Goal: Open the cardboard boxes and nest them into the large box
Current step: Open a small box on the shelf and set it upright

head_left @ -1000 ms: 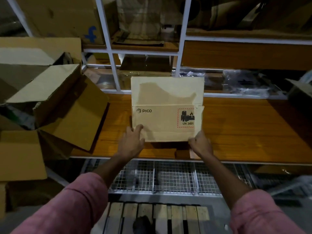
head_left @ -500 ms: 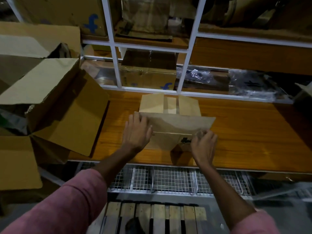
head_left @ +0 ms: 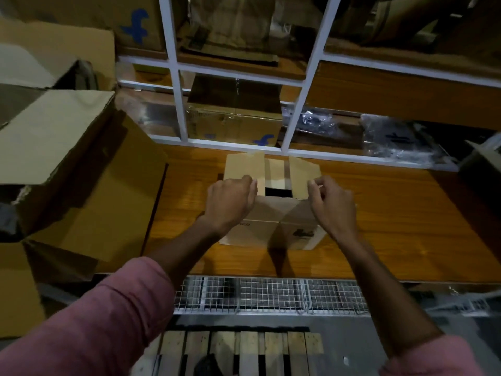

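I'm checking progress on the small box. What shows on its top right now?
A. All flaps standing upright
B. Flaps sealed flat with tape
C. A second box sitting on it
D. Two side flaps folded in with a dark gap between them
D: the small box has two side flaps folded inward, a dark opening showing between them, with the left hand and right hand at the flaps.

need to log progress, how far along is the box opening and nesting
Done: the small box stands squared up on the wooden shelf, no longer flat.
In hand: the left hand and right hand hold its side flaps, with a dark gap showing between them, so it is not finished.
Left: it still sits outside the large box lying open at the left, so nesting remains.
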Action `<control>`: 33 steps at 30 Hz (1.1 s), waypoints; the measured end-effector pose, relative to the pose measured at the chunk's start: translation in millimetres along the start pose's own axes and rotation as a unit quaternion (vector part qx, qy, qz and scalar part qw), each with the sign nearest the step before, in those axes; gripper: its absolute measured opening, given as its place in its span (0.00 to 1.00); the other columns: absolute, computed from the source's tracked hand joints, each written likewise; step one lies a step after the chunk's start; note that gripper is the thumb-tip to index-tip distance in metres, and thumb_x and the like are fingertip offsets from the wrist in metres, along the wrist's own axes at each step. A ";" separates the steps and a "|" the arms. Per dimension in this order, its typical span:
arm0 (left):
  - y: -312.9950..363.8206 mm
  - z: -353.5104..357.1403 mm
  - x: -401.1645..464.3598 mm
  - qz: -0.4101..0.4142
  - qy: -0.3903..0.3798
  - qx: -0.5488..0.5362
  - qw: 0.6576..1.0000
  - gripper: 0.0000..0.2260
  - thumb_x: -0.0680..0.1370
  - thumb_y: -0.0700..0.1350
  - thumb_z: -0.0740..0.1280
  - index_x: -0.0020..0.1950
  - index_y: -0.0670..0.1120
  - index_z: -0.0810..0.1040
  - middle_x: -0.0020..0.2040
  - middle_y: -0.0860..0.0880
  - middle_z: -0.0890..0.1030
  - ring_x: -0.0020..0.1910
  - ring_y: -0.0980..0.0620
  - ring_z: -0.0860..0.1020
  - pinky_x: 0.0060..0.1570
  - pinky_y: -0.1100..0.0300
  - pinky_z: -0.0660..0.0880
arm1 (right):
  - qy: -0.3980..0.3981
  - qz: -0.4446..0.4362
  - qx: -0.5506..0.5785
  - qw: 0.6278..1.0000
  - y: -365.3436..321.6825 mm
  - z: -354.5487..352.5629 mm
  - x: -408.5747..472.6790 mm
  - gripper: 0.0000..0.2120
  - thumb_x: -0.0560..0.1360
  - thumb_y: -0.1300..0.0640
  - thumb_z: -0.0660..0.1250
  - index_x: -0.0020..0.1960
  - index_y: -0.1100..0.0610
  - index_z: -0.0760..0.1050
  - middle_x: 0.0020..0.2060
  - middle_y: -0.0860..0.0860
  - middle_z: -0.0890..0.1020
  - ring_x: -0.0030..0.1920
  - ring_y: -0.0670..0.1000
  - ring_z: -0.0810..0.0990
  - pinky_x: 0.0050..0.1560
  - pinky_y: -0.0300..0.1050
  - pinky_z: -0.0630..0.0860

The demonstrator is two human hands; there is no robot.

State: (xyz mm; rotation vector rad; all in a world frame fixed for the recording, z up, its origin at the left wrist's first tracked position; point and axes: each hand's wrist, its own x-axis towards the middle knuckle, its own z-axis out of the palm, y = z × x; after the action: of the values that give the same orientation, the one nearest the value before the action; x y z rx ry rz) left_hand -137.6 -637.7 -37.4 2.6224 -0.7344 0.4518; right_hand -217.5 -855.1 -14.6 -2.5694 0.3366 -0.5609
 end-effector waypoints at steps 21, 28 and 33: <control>-4.4 69.3 -43.1 0.103 -0.202 0.069 0.972 0.26 0.81 0.51 0.66 0.78 0.54 0.64 0.79 0.50 0.63 0.76 0.45 0.62 0.70 0.44 0.64 | -0.283 -0.064 -0.188 0.938 3.0 81.1 -45.6 0.20 0.81 0.57 0.61 0.73 0.53 0.67 0.68 0.53 0.73 0.69 0.57 0.70 0.67 0.55 0.63; -6.7 71.7 -45.7 0.101 -0.165 0.064 0.979 0.23 0.80 0.45 0.67 0.75 0.54 0.68 0.77 0.49 0.66 0.70 0.43 0.66 0.65 0.44 0.68 | -0.235 -0.016 -0.135 0.962 4.3 89.5 -39.8 0.15 0.79 0.56 0.68 0.65 0.48 0.75 0.59 0.49 0.81 0.61 0.53 0.78 0.63 0.55 0.70; -3.1 74.7 -51.5 0.094 -0.156 0.040 0.982 0.22 0.78 0.48 0.68 0.72 0.52 0.70 0.74 0.50 0.69 0.68 0.46 0.67 0.62 0.46 0.67 | -0.183 -0.004 -0.130 0.974 2.6 94.4 -43.7 0.07 0.77 0.60 0.69 0.52 0.49 0.79 0.46 0.50 0.84 0.47 0.54 0.83 0.47 0.55 0.81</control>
State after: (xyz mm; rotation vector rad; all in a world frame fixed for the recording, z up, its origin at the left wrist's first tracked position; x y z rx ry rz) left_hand -162.6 -646.0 -124.2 2.7434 -1.0918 0.1192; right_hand -214.5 -804.6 -105.5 -2.8540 0.2846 -0.0376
